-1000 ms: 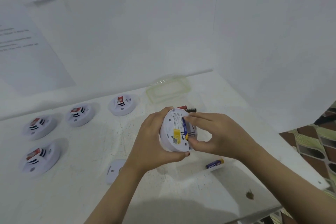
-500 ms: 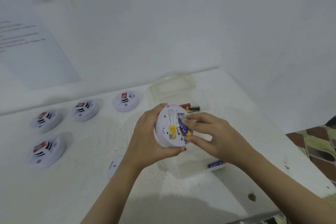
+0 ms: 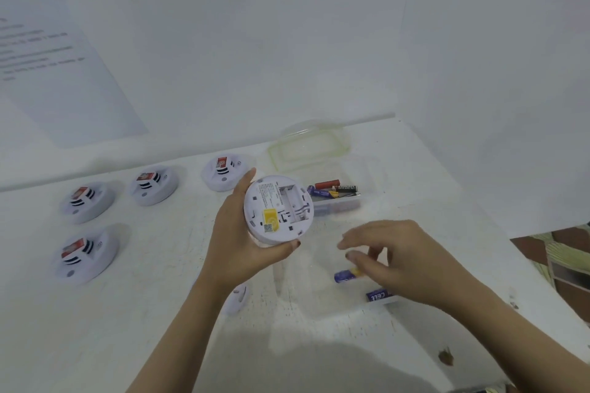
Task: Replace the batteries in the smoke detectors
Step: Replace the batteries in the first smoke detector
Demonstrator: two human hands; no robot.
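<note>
Smoke detector (image 3: 277, 209) back-side up, bay (image 3: 292, 204) lengthwise away, within curled left fingers (image 3: 245, 183); right fingers (image 3: 370, 233) loosely spread.

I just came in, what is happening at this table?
A person is changing batteries in smoke detectors. The left hand holds one detector with its back showing; its battery compartment is empty. The right hand hangs over a clear container, just above a blue and yellow battery; blur hides whether the fingers touch it. Four more detectors lie on the table to the left.
</note>
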